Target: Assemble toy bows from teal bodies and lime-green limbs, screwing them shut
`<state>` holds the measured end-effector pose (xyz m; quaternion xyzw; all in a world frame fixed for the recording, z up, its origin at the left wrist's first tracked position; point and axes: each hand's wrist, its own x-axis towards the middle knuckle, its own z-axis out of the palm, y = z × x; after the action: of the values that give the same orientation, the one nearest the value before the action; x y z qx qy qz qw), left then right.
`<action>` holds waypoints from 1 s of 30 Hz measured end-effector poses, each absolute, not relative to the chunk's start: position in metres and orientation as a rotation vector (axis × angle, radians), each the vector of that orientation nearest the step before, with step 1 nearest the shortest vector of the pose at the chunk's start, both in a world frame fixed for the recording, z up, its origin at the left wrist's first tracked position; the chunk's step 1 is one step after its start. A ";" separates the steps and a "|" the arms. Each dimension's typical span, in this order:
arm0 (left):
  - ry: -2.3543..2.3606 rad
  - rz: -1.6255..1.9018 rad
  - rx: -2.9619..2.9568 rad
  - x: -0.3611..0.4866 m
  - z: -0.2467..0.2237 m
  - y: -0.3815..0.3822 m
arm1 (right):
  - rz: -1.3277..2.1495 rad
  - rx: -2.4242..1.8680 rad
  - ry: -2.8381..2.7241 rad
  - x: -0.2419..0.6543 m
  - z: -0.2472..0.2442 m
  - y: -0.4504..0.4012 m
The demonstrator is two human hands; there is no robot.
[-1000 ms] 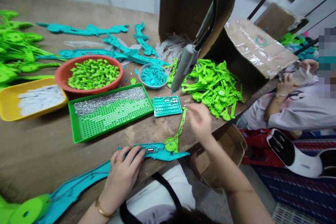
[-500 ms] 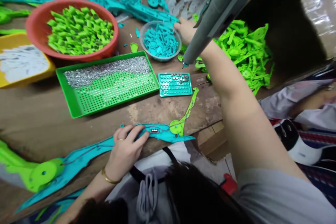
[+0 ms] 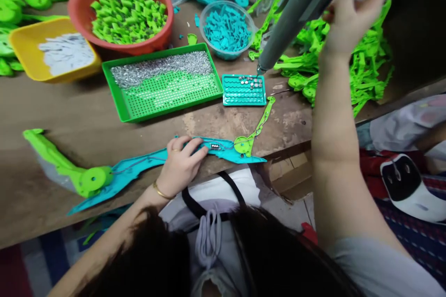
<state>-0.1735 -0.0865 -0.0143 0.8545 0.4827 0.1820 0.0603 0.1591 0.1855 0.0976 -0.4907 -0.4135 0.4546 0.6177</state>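
The blue plastic casing half (image 3: 141, 162) lies lengthwise near the front edge of the table (image 3: 59, 111), a green hinged arm (image 3: 259, 125) attached at its right end and a green curved piece (image 3: 71, 167) at its left. The left hand (image 3: 184, 162) is laid over the casing's middle, fingers bent across it, beside a row of small silver cells (image 3: 215, 146); whether its grip grasps or merely presses cannot be determined. The right hand (image 3: 343, 28) is raised above the heap of green parts (image 3: 369, 65), fingers curled; it is blurred, and I cannot tell whether its grip is clenched on anything. A grey powered screwdriver (image 3: 291, 21) hangs tip-down at the far edge of the teal tray (image 3: 240, 100), which carries silver discs (image 3: 256, 82). Left of that tray stands a green perforated tray (image 3: 167, 97) partly filled with small metal pieces (image 3: 163, 68).
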 end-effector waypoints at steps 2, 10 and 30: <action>1.466 0.581 2.562 -0.174 -0.015 -0.086 | 0.618 -0.998 -0.851 0.183 0.090 0.140; 1.499 0.499 2.515 -0.167 -0.005 -0.081 | 1.045 -1.235 -0.642 0.212 0.028 -0.031; 1.467 0.568 2.353 -0.071 -0.005 -0.065 | 1.409 -1.354 -0.872 0.143 0.008 -0.048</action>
<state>-0.0707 -0.0651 -0.0048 0.8212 0.5122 0.1983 0.1551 0.1430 -0.0476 0.0076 -0.5550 -0.3574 0.5777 0.4801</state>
